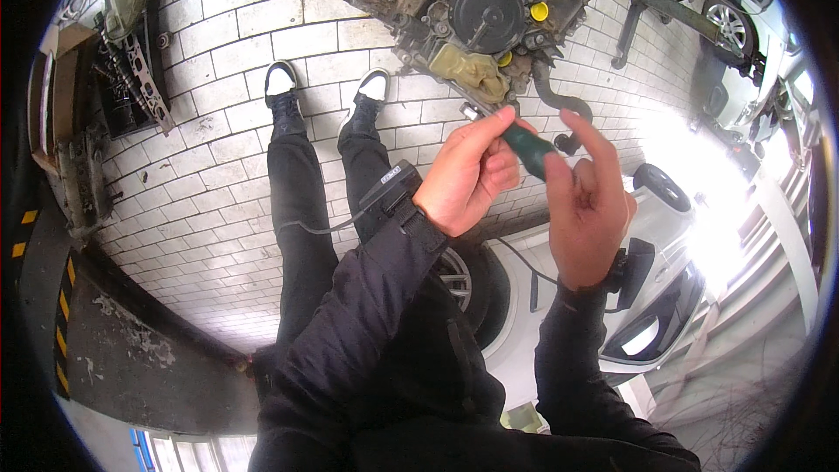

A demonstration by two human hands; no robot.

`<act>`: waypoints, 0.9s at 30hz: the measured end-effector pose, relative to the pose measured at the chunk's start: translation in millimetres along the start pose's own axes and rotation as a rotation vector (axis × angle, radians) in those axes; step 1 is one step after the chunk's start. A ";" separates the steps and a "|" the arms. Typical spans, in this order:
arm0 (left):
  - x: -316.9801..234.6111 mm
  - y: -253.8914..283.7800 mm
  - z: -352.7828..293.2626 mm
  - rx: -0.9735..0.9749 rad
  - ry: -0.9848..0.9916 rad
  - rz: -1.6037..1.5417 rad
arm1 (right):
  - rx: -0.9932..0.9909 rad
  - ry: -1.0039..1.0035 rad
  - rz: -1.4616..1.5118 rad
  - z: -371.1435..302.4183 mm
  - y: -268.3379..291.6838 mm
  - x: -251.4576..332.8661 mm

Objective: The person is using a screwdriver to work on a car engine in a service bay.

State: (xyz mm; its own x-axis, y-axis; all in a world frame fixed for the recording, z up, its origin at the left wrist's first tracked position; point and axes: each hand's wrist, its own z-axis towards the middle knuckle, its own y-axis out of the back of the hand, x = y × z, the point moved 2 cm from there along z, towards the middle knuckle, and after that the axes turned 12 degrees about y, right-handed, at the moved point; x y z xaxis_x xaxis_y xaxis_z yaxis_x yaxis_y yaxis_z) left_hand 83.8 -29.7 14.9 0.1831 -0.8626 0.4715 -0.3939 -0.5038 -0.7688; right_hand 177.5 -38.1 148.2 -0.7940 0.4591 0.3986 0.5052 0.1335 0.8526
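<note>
A hand tool with a dark green handle is held in front of me, slanting from upper left to lower right. What kind of tool it is, I cannot make out. My left hand is closed on it, thumb and fingers pinching near the upper end of the handle. My right hand has its thumb against the lower end, the index finger raised off it and the other fingers curled. Beyond my hands lies a dirty engine with a round black pulley, beige parts and yellow caps. A black hose curves from its near side.
White brick-patterned tiles cover the floor, where my shoes stand. Metal parts and a cardboard box are at the far left. A white car is at the lower right, another car at the upper right. Black straps with devices sit on both wrists.
</note>
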 end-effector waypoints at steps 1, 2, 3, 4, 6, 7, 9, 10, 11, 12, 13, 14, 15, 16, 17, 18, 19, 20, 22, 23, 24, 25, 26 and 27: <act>0.3 2.5 -0.1 0.040 0.012 0.026 | -0.014 -0.066 0.025 -1.7 -2.1 -4.0; 0.9 1.6 0.7 0.043 0.014 0.024 | -0.014 -0.067 0.020 -0.6 -3.3 -6.9; 1.8 0.6 1.5 0.029 0.028 -0.006 | -0.049 0.120 -0.016 3.3 -4.0 -6.7; 2.6 -0.3 2.2 0.015 0.041 -0.037 | -0.084 0.307 -0.052 4.9 -3.8 -4.8; 1.6 -1.9 1.4 0.019 0.031 -0.018 | -0.086 0.255 0.006 4.4 -0.3 -1.0; 1.5 -2.5 1.4 0.024 0.021 0.001 | -0.089 0.203 0.063 3.3 1.5 -0.1; 0.9 0.3 0.2 0.014 0.021 0.012 | -0.047 0.113 0.042 -0.3 0.4 -1.4; 0.7 1.5 -0.5 0.007 0.025 0.021 | -0.003 0.022 0.016 -1.4 -1.0 -3.2; 1.2 -2.8 -0.2 0.010 0.029 0.020 | -0.005 0.019 0.012 0.6 0.0 -4.7; 1.3 -7.8 -0.8 -0.009 0.020 -0.035 | -0.017 0.180 -0.013 5.0 0.8 -3.4; 1.5 -10.7 -0.8 -0.028 0.012 -0.090 | -0.029 0.340 -0.037 7.1 2.3 -1.1; 1.4 -9.8 -0.6 -0.028 0.012 -0.089 | -0.030 0.339 -0.037 7.2 4.4 2.2; 1.0 -8.4 0.0 -0.008 0.011 -0.064 | -0.031 0.256 0.024 6.8 7.8 6.1; 1.2 -7.3 0.5 0.012 0.010 -0.040 | -0.032 0.173 0.085 5.6 9.8 7.6; 1.5 -5.5 0.4 0.009 0.007 -0.038 | -0.033 0.174 0.089 3.4 8.9 6.2; 2.0 -4.3 0.6 0.005 0.005 -0.030 | 0.004 0.080 0.062 0.2 6.8 0.7; 2.3 -3.0 0.3 0.002 0.003 -0.023 | 0.041 -0.015 0.034 -2.4 3.9 -3.9; 3.2 -5.4 1.1 0.007 0.008 -0.024 | 0.039 -0.018 0.028 -1.1 2.9 -7.2; 4.8 -9.7 1.9 -0.034 0.015 -0.067 | -0.062 0.349 -0.025 4.9 3.0 -6.0; 3.4 -8.4 0.0 -0.039 0.012 -0.066 | -0.061 0.350 -0.019 4.1 2.6 -2.5; 1.7 -6.9 -1.7 -0.044 0.008 -0.055 | -0.058 0.226 0.013 2.9 3.9 0.8; 0.7 -5.5 -3.2 -0.049 0.005 -0.044 | -0.054 0.102 0.046 1.6 3.9 1.5; 1.4 -4.5 -2.6 -0.049 0.004 -0.043 | -0.055 0.103 0.046 1.3 4.0 0.9; 2.8 -3.0 -1.4 -0.037 0.002 -0.039 | -0.001 0.059 0.039 0.7 3.1 -1.5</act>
State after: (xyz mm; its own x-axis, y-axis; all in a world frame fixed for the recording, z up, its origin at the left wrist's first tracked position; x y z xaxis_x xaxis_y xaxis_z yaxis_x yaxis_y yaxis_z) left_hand 84.2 -30.5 19.1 0.1971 -0.8425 0.5014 -0.4199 -0.5347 -0.7334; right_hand 180.5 -37.8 150.0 -0.7920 0.4115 0.4510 0.5361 0.1155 0.8362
